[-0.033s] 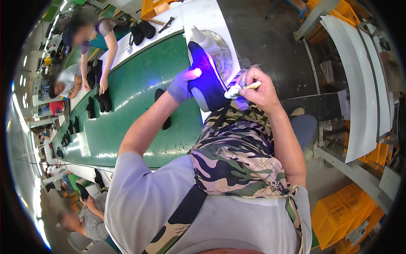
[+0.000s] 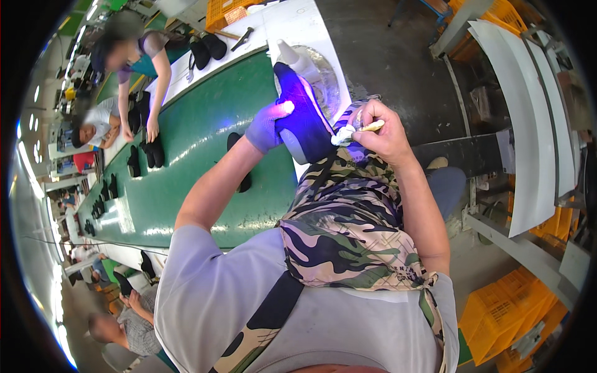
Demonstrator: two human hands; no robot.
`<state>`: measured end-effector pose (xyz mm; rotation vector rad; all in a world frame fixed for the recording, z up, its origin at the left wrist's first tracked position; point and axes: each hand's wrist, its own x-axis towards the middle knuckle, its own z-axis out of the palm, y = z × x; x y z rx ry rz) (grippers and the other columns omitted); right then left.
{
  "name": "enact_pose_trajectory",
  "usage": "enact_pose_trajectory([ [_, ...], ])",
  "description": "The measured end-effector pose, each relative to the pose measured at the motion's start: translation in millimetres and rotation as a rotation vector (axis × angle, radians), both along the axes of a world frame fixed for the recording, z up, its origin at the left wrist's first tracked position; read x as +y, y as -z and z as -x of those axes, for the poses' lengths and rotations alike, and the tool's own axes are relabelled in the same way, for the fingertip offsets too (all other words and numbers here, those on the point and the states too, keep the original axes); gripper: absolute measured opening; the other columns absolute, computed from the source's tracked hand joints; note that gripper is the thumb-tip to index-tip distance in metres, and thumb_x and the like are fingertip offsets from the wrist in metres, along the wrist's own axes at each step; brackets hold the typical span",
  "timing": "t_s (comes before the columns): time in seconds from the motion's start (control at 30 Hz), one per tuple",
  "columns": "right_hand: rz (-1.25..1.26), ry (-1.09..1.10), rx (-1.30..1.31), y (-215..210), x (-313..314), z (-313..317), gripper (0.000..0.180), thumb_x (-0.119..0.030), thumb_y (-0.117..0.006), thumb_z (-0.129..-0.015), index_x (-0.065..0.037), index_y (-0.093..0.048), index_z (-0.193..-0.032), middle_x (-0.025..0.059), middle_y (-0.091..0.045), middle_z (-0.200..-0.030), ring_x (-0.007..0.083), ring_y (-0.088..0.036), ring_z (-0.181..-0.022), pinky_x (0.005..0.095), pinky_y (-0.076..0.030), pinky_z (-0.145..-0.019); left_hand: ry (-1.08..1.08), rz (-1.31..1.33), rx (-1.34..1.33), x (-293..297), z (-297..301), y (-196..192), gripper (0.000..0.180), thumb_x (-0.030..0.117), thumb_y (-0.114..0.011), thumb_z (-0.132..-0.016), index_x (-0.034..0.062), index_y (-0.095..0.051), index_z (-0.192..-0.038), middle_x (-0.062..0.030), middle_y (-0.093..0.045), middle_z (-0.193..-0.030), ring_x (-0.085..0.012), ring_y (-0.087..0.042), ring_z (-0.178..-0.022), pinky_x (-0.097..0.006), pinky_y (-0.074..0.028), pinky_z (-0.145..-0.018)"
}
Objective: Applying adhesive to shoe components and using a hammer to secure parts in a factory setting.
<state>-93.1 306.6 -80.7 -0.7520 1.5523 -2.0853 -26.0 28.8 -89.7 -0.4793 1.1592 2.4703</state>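
My left hand (image 2: 266,128), in a pale knitted glove, grips a dark shoe (image 2: 301,115) by its side, its thumb pressed on the upper. Violet-blue light falls across the shoe and glove. A pale line of sole edge runs along the shoe's right side. My bare right hand (image 2: 382,133) pinches a short yellowish stick-like handle (image 2: 373,126). At the handle's end a white wad (image 2: 343,135) meets the shoe's near end. Whether it is cloth or bristles, I cannot tell. Just beyond the shoe stands a white nozzle bottle (image 2: 295,57) on a shiny, film-covered round surface (image 2: 333,81).
A green conveyor belt (image 2: 186,180) runs leftward, with several black shoes (image 2: 152,152) on it. A hammer (image 2: 243,38) and black shoes lie on the white table (image 2: 298,22). Co-workers sit along the left. Yellow crates (image 2: 504,314) and white sheets (image 2: 519,124) stand at the right.
Hardly anything differs. My hands, the shoe and the white wad keep nearly the same places, and the view has shifted very slightly.
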Motion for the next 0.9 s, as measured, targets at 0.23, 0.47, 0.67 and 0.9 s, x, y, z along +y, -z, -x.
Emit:
enact_pose_trajectory([
  [0.23,0.179,0.221,-0.349,13.6,25.4,-10.7,0.021,-0.002,-0.072,-0.076,-0.007,-0.052,-0.082,0.0015,-0.06,-0.085,0.006,-0.053,-0.074,0.0213,-0.043,-0.066,-0.047,-0.016,0.094,21.8,13.7,-1.6,0.055,0.028,-0.058,-0.088,0.0005,-0.044,-0.134,-0.0164,-0.056,-0.127,-0.0327,-0.055,-0.117,-0.046,-0.041,-0.105],
  [0.47,0.343,0.477,-0.519,36.1,49.3,-7.9,0.021,-0.002,-0.073,-0.074,-0.005,-0.055,-0.085,-0.0004,-0.058,-0.077,0.0067,-0.054,-0.067,0.0222,-0.043,-0.061,-0.058,0.147,0.157,66.0,44.3,-25.0,0.051,0.015,-0.06,-0.086,-0.0003,-0.044,-0.132,-0.0154,-0.059,-0.12,-0.03,-0.058,-0.112,-0.042,-0.045,-0.101],
  [0.67,0.317,0.65,-0.587,49.5,80.3,-12.0,0.019,0.002,-0.068,-0.077,-0.008,-0.055,-0.086,-0.0006,-0.058,-0.078,0.0107,-0.056,-0.068,0.0253,-0.046,-0.059,0.137,0.607,0.507,119.0,75.8,-55.0,0.062,0.025,-0.069,-0.077,0.0011,-0.046,-0.13,-0.0104,-0.057,-0.12,-0.0231,-0.054,-0.114,-0.038,-0.042,-0.101],
  [0.9,0.711,0.761,-0.749,97.5,145.8,3.2,0.015,-0.006,-0.068,-0.081,-0.011,-0.055,-0.085,0.0012,-0.061,-0.077,0.0116,-0.058,-0.066,0.0275,-0.046,-0.058,0.124,0.747,0.696,215.0,137.9,-131.9,0.05,0.01,-0.07,-0.071,-0.003,-0.054,-0.117,-0.0071,-0.062,-0.103,-0.0179,-0.06,-0.094,-0.032,-0.048,-0.088],
])
